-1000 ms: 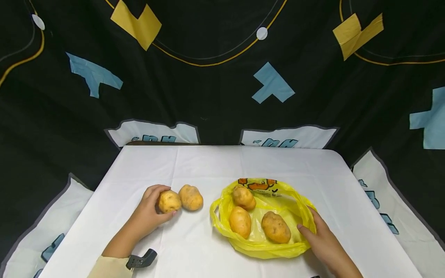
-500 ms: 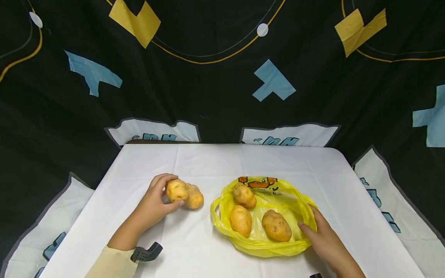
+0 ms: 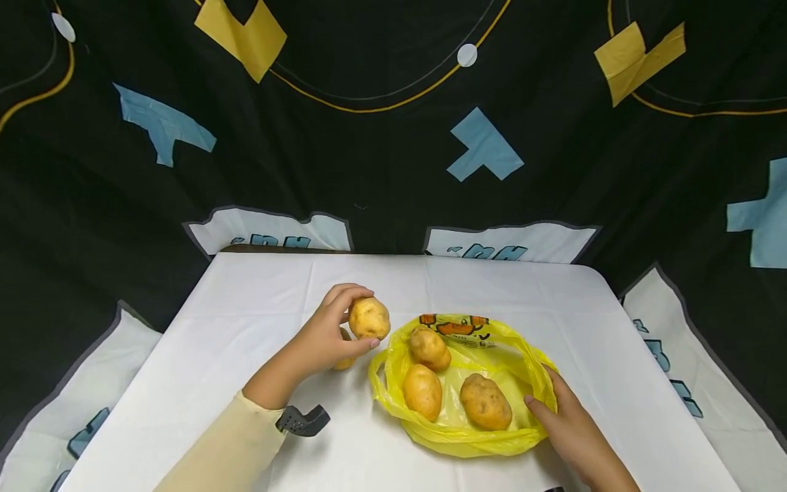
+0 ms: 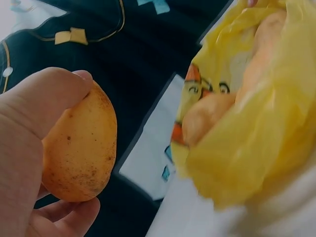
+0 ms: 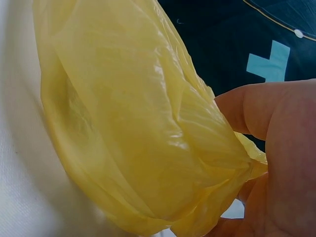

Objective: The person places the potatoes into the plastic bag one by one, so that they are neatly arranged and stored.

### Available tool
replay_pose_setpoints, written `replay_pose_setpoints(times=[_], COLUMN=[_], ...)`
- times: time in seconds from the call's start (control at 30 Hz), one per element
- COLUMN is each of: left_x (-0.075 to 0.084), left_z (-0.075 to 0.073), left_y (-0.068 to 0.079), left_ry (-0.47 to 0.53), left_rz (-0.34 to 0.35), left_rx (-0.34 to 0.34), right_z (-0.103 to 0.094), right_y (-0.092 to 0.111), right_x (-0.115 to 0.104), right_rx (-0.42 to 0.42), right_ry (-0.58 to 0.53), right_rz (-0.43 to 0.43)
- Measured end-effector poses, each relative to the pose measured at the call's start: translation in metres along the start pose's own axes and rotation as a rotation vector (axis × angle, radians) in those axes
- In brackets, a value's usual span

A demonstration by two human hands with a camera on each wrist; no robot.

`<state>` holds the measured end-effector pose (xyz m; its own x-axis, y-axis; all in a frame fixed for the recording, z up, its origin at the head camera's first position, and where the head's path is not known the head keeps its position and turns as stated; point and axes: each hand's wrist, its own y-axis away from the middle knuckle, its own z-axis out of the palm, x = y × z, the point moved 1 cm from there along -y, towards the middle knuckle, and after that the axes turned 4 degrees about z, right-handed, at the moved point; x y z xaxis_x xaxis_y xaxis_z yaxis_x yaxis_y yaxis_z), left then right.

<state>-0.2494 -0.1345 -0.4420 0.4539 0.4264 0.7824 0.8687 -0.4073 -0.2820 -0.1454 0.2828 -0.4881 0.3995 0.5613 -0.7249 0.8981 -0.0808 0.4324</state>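
Note:
My left hand [image 3: 326,339] grips a potato [image 3: 369,318] between thumb and fingers, raised above the table just left of the bag. The left wrist view shows this potato [image 4: 81,145] with brown specks on its skin. Behind the hand a second potato [image 3: 344,360] lies on the table, mostly hidden. A yellow plastic bag [image 3: 464,444] lies with its mouth spread wide, holding a potato at the back [image 3: 430,348], one at the left [image 3: 422,392] and one at the right [image 3: 486,402]. My right hand [image 3: 574,427] pinches the bag's right rim, thumb inside.
A white cloth covers the table [image 3: 258,294]. Behind it hangs a black curtain [image 3: 381,178] with blue and yellow shapes. A dark strap device [image 3: 303,421] sits on the left wrist over a beige sleeve [image 3: 227,444].
My left hand has lifted the potato off the table and carried it right, past the second potato, to the bag's left side. The right hand stays on the bag's rim.

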Motion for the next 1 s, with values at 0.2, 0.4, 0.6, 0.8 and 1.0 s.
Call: replay_pose_setpoints(times=[0.2,0.4,0.6,0.8,1.0], left_x=[0.017,0.036,0.047,0.053,0.055], left_z=[0.023,0.049,0.075,0.099,0.115], left_y=[-0.017,-0.036,-0.053,-0.062,-0.067], left_ry=[0.022,0.043,-0.021,-0.046,-0.061], left_rz=[0.045,0.091,0.085,0.104,0.138], left_rx=[-0.079,-0.205,-0.305,-0.37,-0.384], right_z=[-0.001,-0.001,0.003,0.002,0.0], right_y=[0.001,0.001,0.0,-0.002,-0.002], right_x=[-0.002,0.0,0.001,0.0,0.002], right_rx=[0.008,0.01,0.008,0.009,0.011], right_ry=[0.0,-0.002,-0.004,0.007,0.0], right_rz=[-0.017,-0.015,0.005,0.02,0.002])
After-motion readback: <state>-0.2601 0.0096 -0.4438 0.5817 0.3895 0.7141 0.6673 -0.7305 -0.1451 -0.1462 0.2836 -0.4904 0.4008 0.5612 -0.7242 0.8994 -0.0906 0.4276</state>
